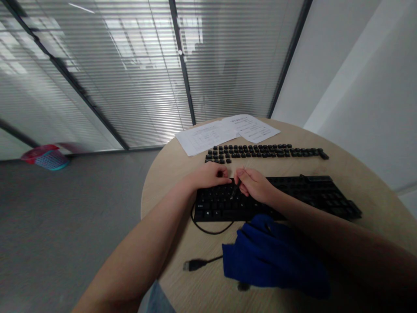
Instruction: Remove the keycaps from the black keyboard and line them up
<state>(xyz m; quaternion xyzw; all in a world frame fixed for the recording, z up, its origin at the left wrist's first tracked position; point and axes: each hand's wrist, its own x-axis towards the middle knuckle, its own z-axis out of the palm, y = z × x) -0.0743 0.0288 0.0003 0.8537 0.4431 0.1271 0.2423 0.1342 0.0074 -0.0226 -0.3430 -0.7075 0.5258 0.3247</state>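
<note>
A black keyboard [224,214] lies on the round wooden table. My left hand [213,174] rests at the keyboard's upper left edge, its fingers bent together; whether anything is between them cannot be made out. My right hand [252,183] is closed around a thin dark tool [235,189], whose tip points down at the keys left of the keyboard's middle. Beyond the keyboard, loose black keycaps [250,151] are laid out in rows. A blue cloth [260,261] lies in front of the keyboard, partly under my right forearm.
Printed papers [208,137] lie at the table's far side. A USB plug [194,264] sticks out left of the cloth, and a cable [211,233] loops by the keyboard. A red and blue basket [52,158] stands on the floor at left.
</note>
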